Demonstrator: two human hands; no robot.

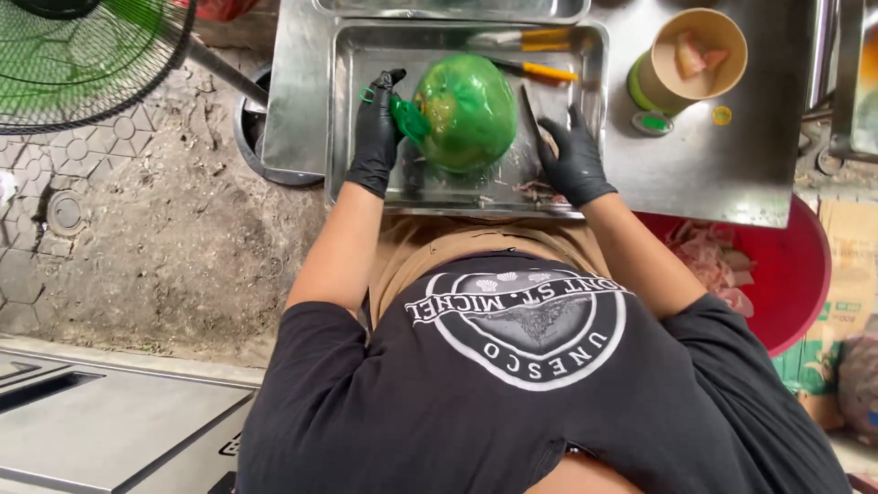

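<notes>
Cracked grey floor [165, 229], steel table [713, 174], green fan [82, 55].

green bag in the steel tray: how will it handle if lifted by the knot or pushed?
The green bag bulges round and taut, so it is probably full and fairly heavy; lifted by the knot at the left hand, it would likely sag. Its glossy film looks slippery, more so against gloves. Pushed, it may slide or roll on the metal tray. The right hand holds a knife, a puncture risk.

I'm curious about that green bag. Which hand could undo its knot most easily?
Probably the left hand: it grips the knot of the green bag, while the right hand holds a knife.
</notes>
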